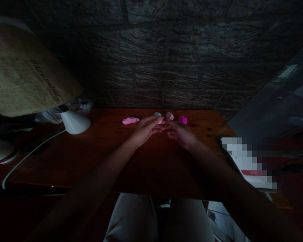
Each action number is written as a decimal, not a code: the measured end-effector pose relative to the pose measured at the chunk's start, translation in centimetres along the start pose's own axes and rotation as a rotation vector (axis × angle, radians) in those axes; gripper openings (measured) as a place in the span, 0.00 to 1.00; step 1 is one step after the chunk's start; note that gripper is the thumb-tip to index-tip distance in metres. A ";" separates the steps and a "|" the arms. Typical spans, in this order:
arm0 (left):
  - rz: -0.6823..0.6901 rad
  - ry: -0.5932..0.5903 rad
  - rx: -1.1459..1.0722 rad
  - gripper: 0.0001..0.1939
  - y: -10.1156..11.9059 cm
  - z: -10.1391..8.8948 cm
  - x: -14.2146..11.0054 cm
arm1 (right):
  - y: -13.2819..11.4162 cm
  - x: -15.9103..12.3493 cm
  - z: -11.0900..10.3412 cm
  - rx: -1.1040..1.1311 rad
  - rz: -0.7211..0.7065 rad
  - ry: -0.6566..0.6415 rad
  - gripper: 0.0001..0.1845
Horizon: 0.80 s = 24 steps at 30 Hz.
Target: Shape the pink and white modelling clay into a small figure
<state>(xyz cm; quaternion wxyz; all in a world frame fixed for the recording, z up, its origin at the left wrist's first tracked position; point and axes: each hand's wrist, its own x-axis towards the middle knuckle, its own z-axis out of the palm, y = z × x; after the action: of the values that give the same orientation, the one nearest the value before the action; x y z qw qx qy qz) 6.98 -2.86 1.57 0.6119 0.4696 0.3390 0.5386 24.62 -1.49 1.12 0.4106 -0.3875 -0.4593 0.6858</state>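
My left hand (146, 130) reaches in over the table, its thumb and fingers closed on a small light pink lump of modelling clay (160, 121), mostly hidden by the fingers. My right hand (179, 131) meets it at the fingertips, with its fingers partly stretched and apart. Just behind the hands sit a whitish lump (157, 114) and a pale pink lump (169, 116). A magenta lump (182, 119) lies beyond my right hand. Off to the left of my left hand rests a long pink piece (130, 120).
The wooden table (91, 158) ends at a dark brick wall (146, 47). On its left stand a lamp with a white base (75, 122), a newsprint-patterned shade (32, 74) and a cable (32, 153). A pixelated white object (249, 164) lies at the right edge.
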 end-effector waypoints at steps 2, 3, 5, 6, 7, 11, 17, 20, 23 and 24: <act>-0.017 -0.007 -0.029 0.11 0.0 0.0 0.0 | -0.1 -0.1 0.1 -0.006 0.006 -0.004 0.17; -0.023 -0.015 -0.038 0.13 -0.1 -0.1 0.0 | -0.1 -0.1 0.1 -0.007 0.011 -0.002 0.17; -0.021 -0.034 -0.037 0.15 -0.1 -0.1 0.1 | -0.2 -0.2 0.1 -0.007 0.016 0.010 0.16; -0.015 -0.043 -0.029 0.16 -0.2 -0.2 0.1 | -0.2 -0.2 0.2 -0.007 0.016 0.017 0.15; -0.007 -0.048 -0.020 0.17 -0.2 -0.2 0.1 | -0.2 -0.3 0.2 -0.007 0.016 0.023 0.15; -0.009 -0.033 -0.021 0.18 -0.2 -0.3 0.0 | -0.3 -0.3 0.5 0.002 0.044 0.051 0.12; -0.097 -0.006 -0.005 0.16 -0.3 -0.2 0.1 | -0.1 -0.2 0.5 0.013 0.026 0.052 0.14; -0.106 0.007 -0.006 0.17 -0.3 -0.1 0.1 | 0.1 -0.1 0.3 0.005 0.018 0.065 0.16; -0.121 0.014 -0.021 0.14 -0.3 -0.1 0.1 | 0.3 0.1 0.1 -0.030 0.000 0.055 0.18; -0.130 0.012 -0.030 0.13 -0.3 -0.1 0.1 | 0.4 0.1 0.1 -0.045 -0.015 0.056 0.18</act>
<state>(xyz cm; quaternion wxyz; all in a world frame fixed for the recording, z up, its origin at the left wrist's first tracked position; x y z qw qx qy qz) 6.97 -2.73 1.29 0.6507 0.4338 0.3644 0.5055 24.46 -1.49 0.79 0.4195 -0.4123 -0.4658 0.6611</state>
